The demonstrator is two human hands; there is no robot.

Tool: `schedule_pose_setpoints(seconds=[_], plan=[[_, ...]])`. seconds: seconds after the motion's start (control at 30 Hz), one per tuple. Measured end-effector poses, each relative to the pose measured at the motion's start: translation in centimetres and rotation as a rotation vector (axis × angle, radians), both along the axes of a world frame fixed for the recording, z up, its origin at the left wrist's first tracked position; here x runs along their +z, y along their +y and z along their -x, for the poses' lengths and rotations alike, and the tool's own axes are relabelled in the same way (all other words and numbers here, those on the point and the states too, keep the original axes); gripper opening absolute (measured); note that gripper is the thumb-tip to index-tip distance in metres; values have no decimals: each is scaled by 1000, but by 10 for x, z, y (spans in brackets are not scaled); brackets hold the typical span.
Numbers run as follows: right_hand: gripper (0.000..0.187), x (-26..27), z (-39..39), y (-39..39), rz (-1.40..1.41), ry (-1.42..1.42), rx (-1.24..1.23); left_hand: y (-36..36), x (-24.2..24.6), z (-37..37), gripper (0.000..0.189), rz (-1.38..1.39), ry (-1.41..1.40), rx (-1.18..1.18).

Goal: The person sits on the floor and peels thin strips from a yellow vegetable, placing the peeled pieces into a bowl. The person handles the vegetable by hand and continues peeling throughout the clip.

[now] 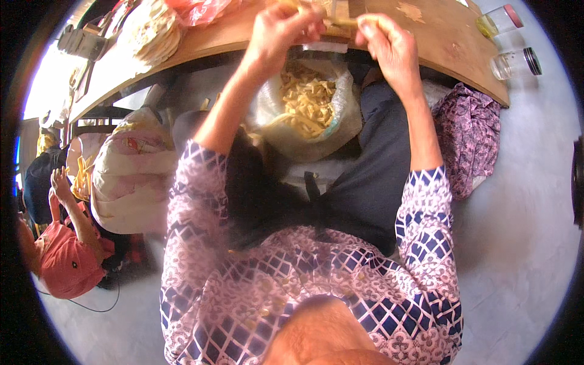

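Both my hands are raised over the near edge of a wooden table (451, 50), at the top of the view. My right hand (388, 43) pinches a thin brownish strip (343, 21) that points towards my left hand (285, 29). The left fingers are bent around a yellowish piece (289, 4), blurred and partly cut off by the picture's rim. Whether the strip touches the left fingers cannot be made out. Below, between my knees, a whitish plastic sack (344, 114) stands with its mouth wide, holding many pale yellow cut pieces (310, 102).
A stack of pale, roughly round sheets (150, 34) and a red plastic bag (198, 11) lie on the table's left. Two glass jars (513, 64) appear at right, above a patterned purple cloth (470, 137). A full pale sack (132, 182) separates me from another person (73, 255).
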State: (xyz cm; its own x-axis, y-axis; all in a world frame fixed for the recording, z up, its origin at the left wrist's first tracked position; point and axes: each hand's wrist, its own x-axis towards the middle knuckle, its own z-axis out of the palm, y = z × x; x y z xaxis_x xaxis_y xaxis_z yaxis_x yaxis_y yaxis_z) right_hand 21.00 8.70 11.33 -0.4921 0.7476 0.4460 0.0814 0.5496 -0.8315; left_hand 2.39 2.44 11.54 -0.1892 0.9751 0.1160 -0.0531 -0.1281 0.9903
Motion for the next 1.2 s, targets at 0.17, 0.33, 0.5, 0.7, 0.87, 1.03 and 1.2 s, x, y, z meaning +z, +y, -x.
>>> schedule_pose_setpoints(seconds=[0.17, 0.33, 0.5, 0.7, 0.87, 1.03, 1.2], plan=[[19, 8, 24, 41, -77, 43, -70, 41, 4, 12, 14, -23, -49, 107], [14, -19, 8, 32, -70, -61, -199, 20, -26, 24, 18, -44, -46, 179], [27, -33, 1, -26, 655, 248, 122, -27, -28, -5, 28, 121, -289, -79], [46, -48, 3, -70, 785, 365, 213, -54, -42, -41, 36, 13, -241, -66], [23, -41, 17, -74, 844, 577, 174, -57, -42, -49, 31, 61, -216, -98], [17, -23, 14, -44, 735, 489, 119, -35, -14, -20, 19, 0, -154, 45], [16, -7, 16, -14, 612, 488, 143, -8, -4, -4, 15, -92, 14, 96]])
